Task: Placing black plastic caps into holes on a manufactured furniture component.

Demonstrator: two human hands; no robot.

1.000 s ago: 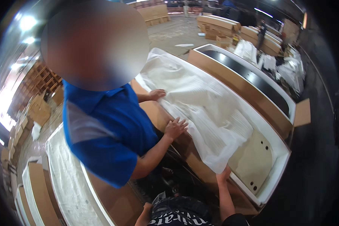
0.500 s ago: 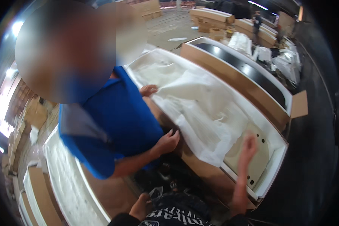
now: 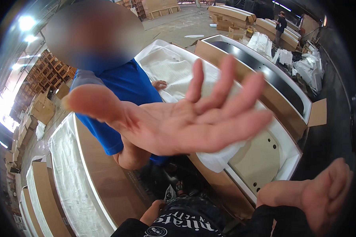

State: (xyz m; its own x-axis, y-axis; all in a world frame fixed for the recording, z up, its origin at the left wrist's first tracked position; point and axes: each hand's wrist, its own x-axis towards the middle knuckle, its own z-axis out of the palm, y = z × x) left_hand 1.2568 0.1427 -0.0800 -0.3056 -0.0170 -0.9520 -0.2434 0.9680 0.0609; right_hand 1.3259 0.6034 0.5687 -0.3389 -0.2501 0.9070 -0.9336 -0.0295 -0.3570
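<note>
My right hand [image 3: 328,193] is raised off to the right of the open box, its wrist bent. Its fingers look curled in, with nothing visible in them. Low at my waist, beside my black shirt [image 3: 186,221], is my left hand [image 3: 156,205]; its fingers are mostly hidden. A co-worker in a blue shirt [image 3: 122,94] stands across from me and holds a large spread hand [image 3: 174,126], palm toward me, in front of my view. The co-worker's other hand [image 3: 159,84] rests by the white wrapping sheet [image 3: 174,63]. A beige panel [image 3: 261,158] with dark holes lies in the box.
Behind it stands another long carton with a glossy black panel [image 3: 261,71]. More long white-lined cartons [image 3: 79,166] stand at the left. Crumpled plastic [image 3: 308,67] and foam lie at the back right, near a distant person [image 3: 281,24]. Cartons [image 3: 41,108] line the far left.
The co-worker's hand has risen from near the box's edge to close in front of me, fingers spread. My right hand has moved off the beige panel toward the right.
</note>
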